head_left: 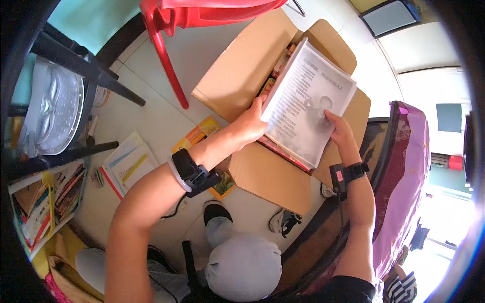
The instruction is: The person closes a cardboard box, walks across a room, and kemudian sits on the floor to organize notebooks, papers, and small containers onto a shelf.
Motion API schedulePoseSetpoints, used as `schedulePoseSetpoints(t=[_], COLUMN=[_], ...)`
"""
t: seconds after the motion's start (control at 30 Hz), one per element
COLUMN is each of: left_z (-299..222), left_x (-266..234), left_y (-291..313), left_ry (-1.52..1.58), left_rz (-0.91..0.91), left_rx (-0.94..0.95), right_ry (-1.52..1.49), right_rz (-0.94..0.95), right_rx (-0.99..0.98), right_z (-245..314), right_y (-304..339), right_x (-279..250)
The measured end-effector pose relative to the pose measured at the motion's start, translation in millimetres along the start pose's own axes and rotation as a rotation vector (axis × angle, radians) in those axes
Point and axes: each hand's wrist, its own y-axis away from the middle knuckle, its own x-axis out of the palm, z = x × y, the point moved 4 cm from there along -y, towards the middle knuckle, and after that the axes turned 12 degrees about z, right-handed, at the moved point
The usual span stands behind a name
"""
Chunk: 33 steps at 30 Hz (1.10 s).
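A thick stack of printed sheets [295, 108] in translucent plastic, with a grey picture on the top page, is tilted over an open cardboard box [273, 179]. My left hand [254, 122] grips its left edge, the thumb along the side. On the right edge my right hand [340, 132] is closed, its thumb lying on the top page. Books or packets [273, 79] with dark, red and yellow covers show inside the box beside the stack. The stack hides most of the box's contents.
A red plastic chair [169, 55] stands beyond the box. Yellow-orange books [198, 134] and white booklets [132, 164] lie on the tiled floor. At far left are a clear plastic bin [50, 202] of books and a dark-legged stool [96, 76]. Purple-covered furniture [404, 166] borders the right.
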Motion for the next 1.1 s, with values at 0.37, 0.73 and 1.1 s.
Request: schedulePoseSetpoints(t=[0.37, 0.73, 1.1], left_z=[-22, -19, -16], left_x=[-1, -72, -61], left_y=[29, 79, 60], left_ry=[-0.975, -0.036, 0.295], left_rz=[-0.212, -0.588, -0.481], left_rx=[0.362, 0.396, 0.538], right_ry=[1.417, 1.864, 1.839], right_rz=[-0.385, 0.096, 0.148], right_rx=[-0.377, -0.57, -0.452], right_z=[60, 18, 28], right_y=[54, -7, -15], right_x=[14, 149, 144])
